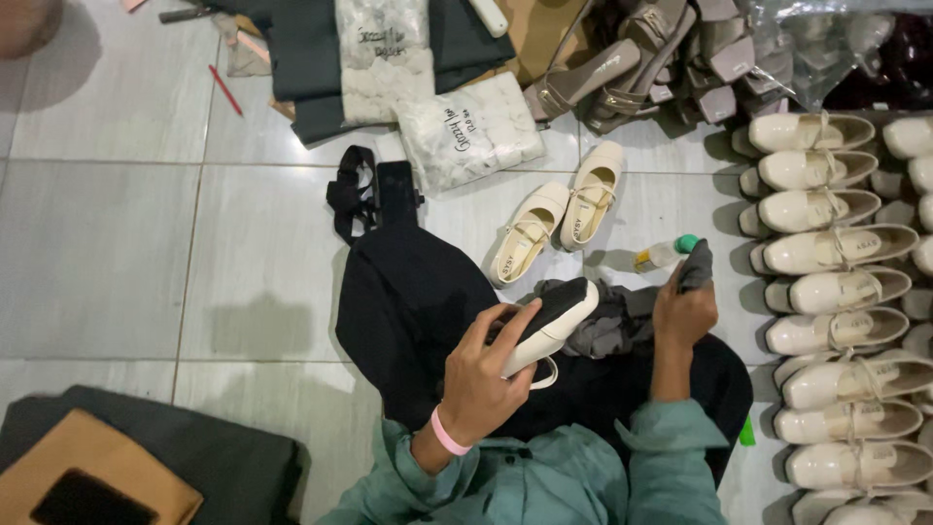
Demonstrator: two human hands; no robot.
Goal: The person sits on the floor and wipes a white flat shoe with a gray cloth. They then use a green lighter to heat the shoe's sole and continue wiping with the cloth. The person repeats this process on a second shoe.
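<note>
Floor: pale grey tiled floor [126,262], and everything sits right on it, the person seated among the stock.
Black cloth: a big dark apron-like cloth [408,292] spread over the lap, straps trailing up the tiles, catching whatever comes off the work.
Shoe rows: cream strapped shoes [836,248] lined up down the right side, well apart from the hands.
Loose pair: two more cream shoes [554,224] lying just beyond the lap, insoles up.
Held shoe: the cream shoe [554,326] is in the air over the lap, dark sole turned up, ankle strap dangling below. I'd judge it light and fairly stiff in the sole, with a smooth upper that could slip and would show marks; the sides near the middle look the safest place to hold it.
Left hand: left hand [486,374], pink band at the wrist, fingers curled closed around the shoe's side, thumb across the sole, wrist bent back.
Right hand: right hand [685,311] raised, forearm upright, fingers pinched shut on a grey rag [696,264].
Bottle: a small bottle with a green cap [666,253] lying just beside that rag.
</note>
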